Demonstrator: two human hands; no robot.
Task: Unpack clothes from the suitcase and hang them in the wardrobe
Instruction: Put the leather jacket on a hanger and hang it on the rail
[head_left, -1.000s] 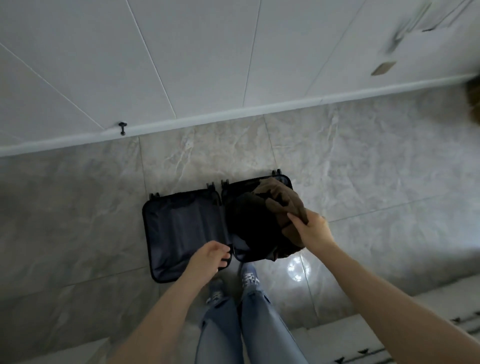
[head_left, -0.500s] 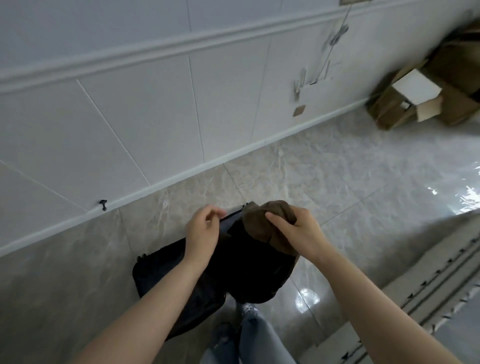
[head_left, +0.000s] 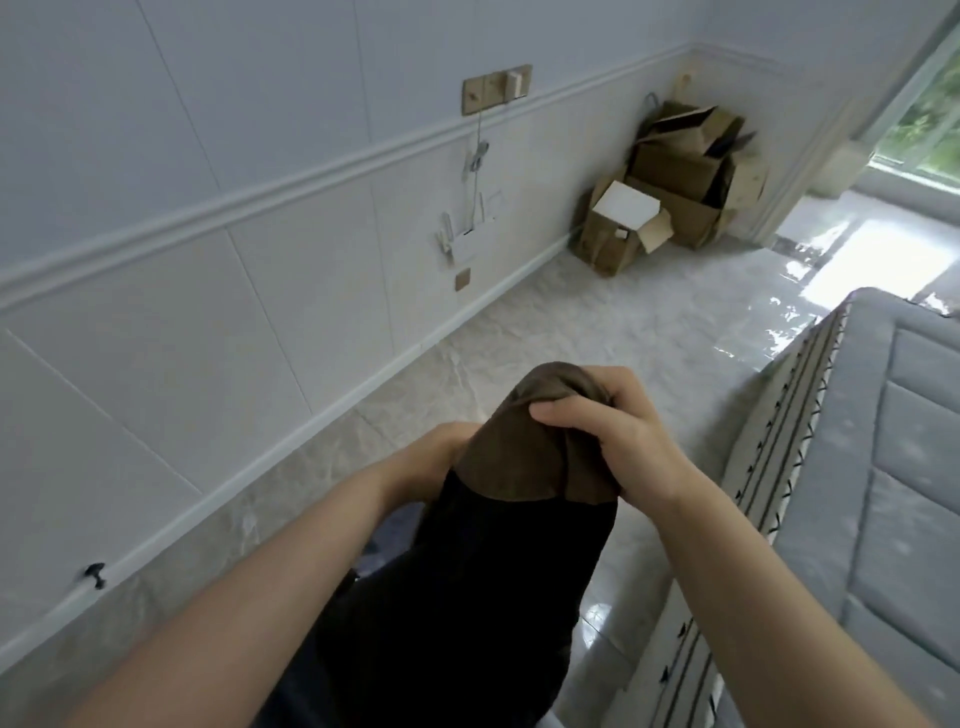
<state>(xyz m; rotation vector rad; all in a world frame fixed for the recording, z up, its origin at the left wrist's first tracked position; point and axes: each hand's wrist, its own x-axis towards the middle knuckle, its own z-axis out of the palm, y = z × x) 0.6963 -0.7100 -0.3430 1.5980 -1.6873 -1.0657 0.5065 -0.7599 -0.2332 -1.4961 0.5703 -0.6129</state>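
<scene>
A dark garment (head_left: 467, 597) with a brown upper part (head_left: 519, 457) hangs in front of me, lifted above the floor. My right hand (head_left: 608, 436) grips the bunched brown top of it. My left hand (head_left: 426, 462) is at the garment's left edge, its fingers hidden behind the cloth. The suitcase is almost wholly hidden below the garment; only a dark blue sliver (head_left: 400, 530) shows between my left arm and the cloth. No wardrobe is in view.
A white panelled wall (head_left: 234, 312) runs along the left. A grey mattress (head_left: 883, 467) stands close on the right. Cardboard boxes (head_left: 675, 192) are piled in the far corner. Glossy marble floor (head_left: 597, 322) lies between, and a bright window (head_left: 930, 114) is at the far right.
I have lifted the garment up out of the suitcase and raised my view from the floor to the room. My left hand went from the suitcase edge to the garment.
</scene>
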